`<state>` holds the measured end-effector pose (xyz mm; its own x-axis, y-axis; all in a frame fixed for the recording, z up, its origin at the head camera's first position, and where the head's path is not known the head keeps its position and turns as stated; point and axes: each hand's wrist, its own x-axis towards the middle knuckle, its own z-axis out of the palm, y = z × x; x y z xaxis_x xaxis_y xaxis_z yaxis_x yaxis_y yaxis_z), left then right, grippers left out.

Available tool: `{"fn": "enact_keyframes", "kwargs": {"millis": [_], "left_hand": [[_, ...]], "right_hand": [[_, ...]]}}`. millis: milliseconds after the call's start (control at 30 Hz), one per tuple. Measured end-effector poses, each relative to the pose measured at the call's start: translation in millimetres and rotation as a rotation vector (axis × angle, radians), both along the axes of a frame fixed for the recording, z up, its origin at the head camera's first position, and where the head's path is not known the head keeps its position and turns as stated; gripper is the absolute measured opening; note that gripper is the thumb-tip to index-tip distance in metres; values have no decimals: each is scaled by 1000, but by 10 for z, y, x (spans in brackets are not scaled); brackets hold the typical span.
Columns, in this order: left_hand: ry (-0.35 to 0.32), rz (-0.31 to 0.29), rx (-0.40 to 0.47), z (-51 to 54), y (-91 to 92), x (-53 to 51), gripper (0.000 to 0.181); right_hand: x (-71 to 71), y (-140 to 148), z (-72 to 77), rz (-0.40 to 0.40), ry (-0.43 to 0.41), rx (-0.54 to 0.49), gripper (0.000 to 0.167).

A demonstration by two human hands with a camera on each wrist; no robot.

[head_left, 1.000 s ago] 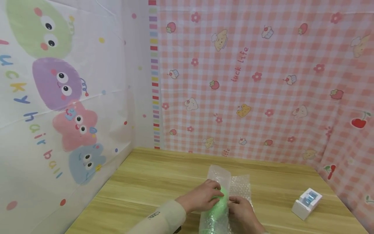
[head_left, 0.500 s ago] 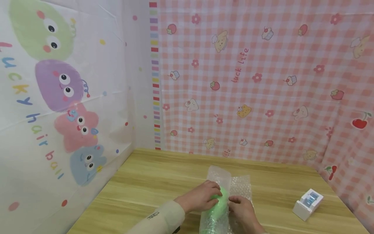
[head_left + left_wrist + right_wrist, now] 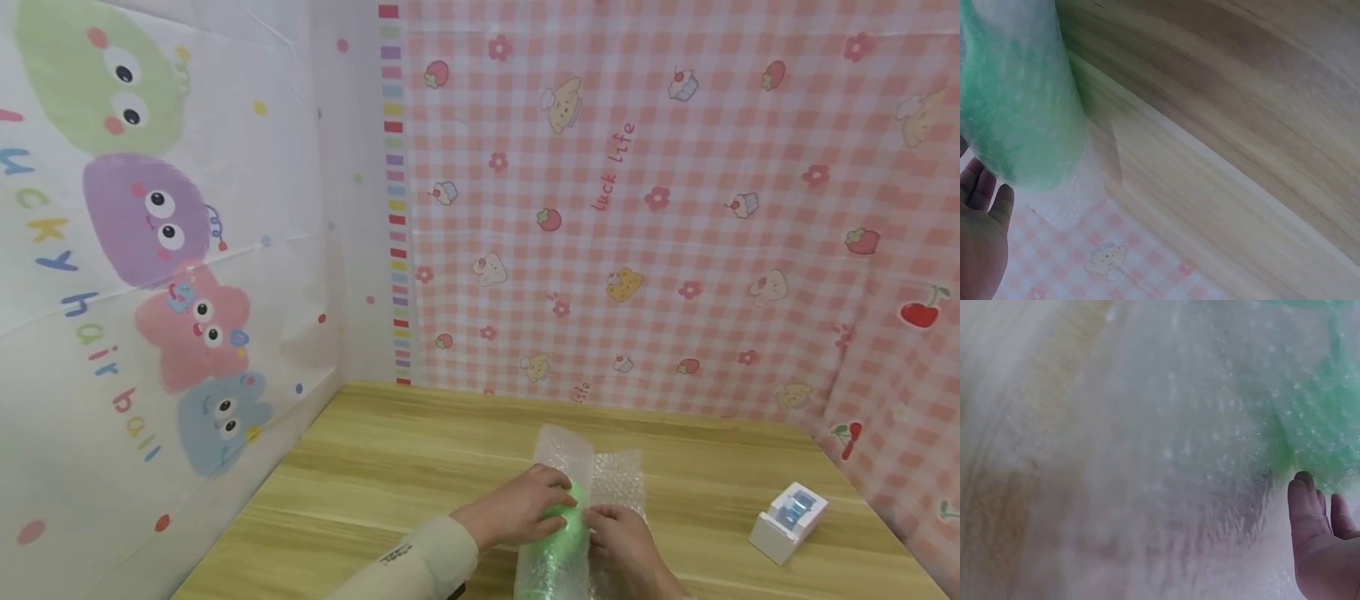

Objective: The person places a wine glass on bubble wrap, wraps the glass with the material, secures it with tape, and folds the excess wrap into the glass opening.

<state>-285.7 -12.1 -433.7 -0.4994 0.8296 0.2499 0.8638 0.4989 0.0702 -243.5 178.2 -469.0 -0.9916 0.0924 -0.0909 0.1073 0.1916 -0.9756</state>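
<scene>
A green, rounded object (image 3: 1029,119), its kind hidden by the wrapping, lies inside bubble wrap (image 3: 562,450) near the table's front edge in the head view. Over its left side bend the fingers of my left hand (image 3: 525,504), which holds the wrapped bundle. On the other side, my right hand (image 3: 626,542) pinches the wrap's edge between thumb and fingers. Another part of the sheet spreads out beneath and behind that hand. The right wrist view shows my right hand's fingertips (image 3: 1302,481) against the wrap, with green showing through. The bundle's near end runs out of the head view.
A small white box (image 3: 787,523) with a bluish top panel stands on the wood-grain table (image 3: 390,442) at the right. Printed cloths hang close behind and along both sides: pink checked (image 3: 637,242) at the back and right, white with cartoon figures (image 3: 300,275) at the left.
Both hands stay nearly in place. The wrap over the green object has shifted slightly to the right, with the right hand's fingers still at its edge.
</scene>
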Motion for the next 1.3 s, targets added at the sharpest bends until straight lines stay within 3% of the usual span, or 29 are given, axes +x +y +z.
{"fn": "enact_keyframes", "kwargs": {"millis": [200,433,533,767,1000,1167,1300], "left_hand": [[67,9,-29,-15,21,12,30],[-66,0,30,-5,-28,6,32],[-80,-13,33,-1,-62,-1,32],[-57,-26,17,16,-80,-12,30],[-9,-9,-32,52,12,-1,29],[56,-14,-78,90,87,20,29],[77,-19,-83,91,111,15,30]], "right_hand": [[7,18,23,37,-34,12,34],[9,13,-22,67,-29,-94,30],[14,-21,-46,83,-21,-127,32],[16,-78,-74,48,-8,-144,35],[16,-14,-53,-52,20,-50,37],[23,-11,-18,-66,17,24,30],[29,-18,-16,-56,-22,-13,35]]}}
